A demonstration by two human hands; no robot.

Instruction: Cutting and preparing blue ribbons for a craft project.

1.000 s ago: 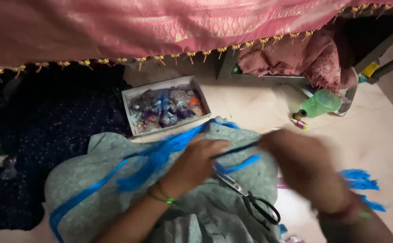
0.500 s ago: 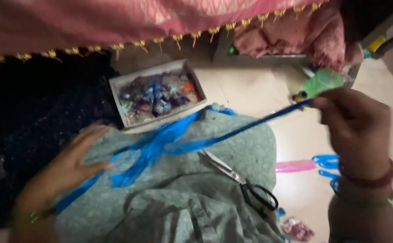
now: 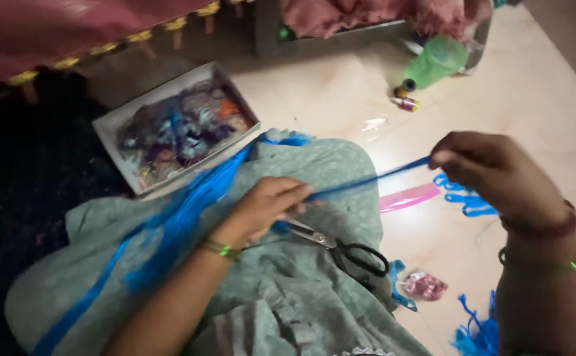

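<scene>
A blue fabric strip is stretched taut between my two hands over a grey-green cloth. My left hand pinches the strip near the middle of the cloth. My right hand grips its other end, raised above the pale floor. More blue strip trails down the cloth toward the lower left. Black-handled scissors lie on the cloth just right of my left hand.
A white box of mixed coloured pieces sits at the cloth's far edge. A pink strip, blue scraps, a green bottle and small spools lie on the floor. A pink gold-trimmed cloth hangs along the top.
My left hand came in from the lower left and pinched the strip near the cloth's middle. My right hand dropped lower, keeping the strip taut.
</scene>
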